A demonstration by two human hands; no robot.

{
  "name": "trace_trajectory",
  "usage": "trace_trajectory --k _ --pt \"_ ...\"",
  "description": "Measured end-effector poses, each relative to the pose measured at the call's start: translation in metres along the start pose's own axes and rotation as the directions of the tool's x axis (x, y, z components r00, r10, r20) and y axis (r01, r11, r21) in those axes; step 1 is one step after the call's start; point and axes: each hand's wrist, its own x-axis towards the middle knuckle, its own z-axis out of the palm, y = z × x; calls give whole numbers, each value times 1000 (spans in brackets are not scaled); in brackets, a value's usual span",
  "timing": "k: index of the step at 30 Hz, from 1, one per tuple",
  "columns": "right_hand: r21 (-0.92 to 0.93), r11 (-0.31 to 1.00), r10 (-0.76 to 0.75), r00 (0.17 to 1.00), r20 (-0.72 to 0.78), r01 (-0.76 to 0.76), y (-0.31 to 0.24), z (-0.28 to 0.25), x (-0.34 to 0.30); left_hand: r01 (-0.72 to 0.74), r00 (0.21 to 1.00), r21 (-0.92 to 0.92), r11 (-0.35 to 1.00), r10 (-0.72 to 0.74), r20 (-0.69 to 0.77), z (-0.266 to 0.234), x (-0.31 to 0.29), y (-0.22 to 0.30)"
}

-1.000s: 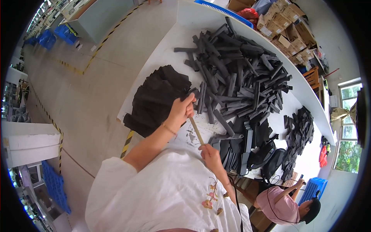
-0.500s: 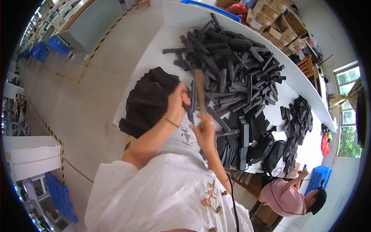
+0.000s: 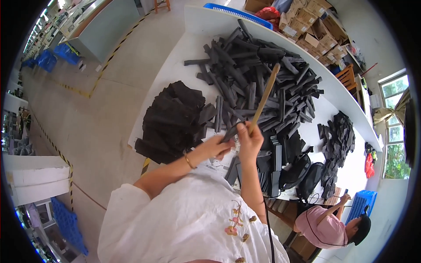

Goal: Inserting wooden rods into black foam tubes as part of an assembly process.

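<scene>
Stick (image 3: 265, 98), one, is clasped in right hand (image 3: 250, 141); left hand (image 3: 218, 147) grips one dark piece (image 3: 232, 130).

There're 2 own hands (image 3: 251, 141), 1 wdn stick (image 3: 266, 96), 1 co-wkr (image 3: 324, 225).

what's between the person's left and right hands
In the head view, a dark strip reaches from the left hand to the right hand, which holds a stick.

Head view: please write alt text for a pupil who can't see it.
A person's left hand and right hand meet at a dark strip, the right also holding a tan stick. A dark stack and jumbled dark rolls lie on a white table.
</scene>
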Motion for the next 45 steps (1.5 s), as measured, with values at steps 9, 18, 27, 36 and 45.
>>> trace_trajectory --k 9,18,27,36,45 --pt "158 981 -40 919 -391 110 4 -15 63 164 946 158 974 -200 255 8 -28 -47" --pt "97 990 94 995 40 -98 -3 0 23 -349 909 -116 930 305 -283 -23 27 36" --pt "-69 994 98 979 181 -87 25 -12 16 -207 894 -347 915 32 -448 -23 34 -5" --pt "-657 742 -226 972 -58 133 42 -83 66 -5 529 826 564 702 -476 -86 -36 -23" --pt "-697 570 -19 855 518 434 22 -55 -13 32 619 937 348 729 -292 -147 -59 -34"
